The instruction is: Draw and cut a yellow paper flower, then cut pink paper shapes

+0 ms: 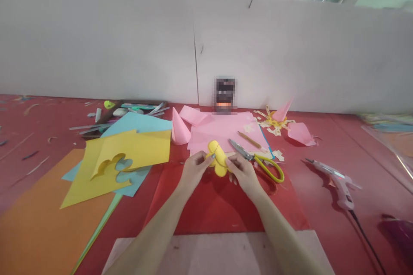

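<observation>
A yellow paper flower with rounded petals is held up between both hands, one petal folded or curled over its middle. My left hand pinches its left edge between thumb and fingers. On the opposite edge, my right hand grips it in the same way. Just past the right hand lie scissors with yellow handles, their blades pointing to the upper left. A pencil rests on pink paper behind the flower. To the left stands a pink paper cone.
Cut yellow paper lies over blue and orange sheets at left. A hot glue gun with a cord lies at right. Behind it sit a pink cone on a yellow base and scraps. A white partition closes off the back.
</observation>
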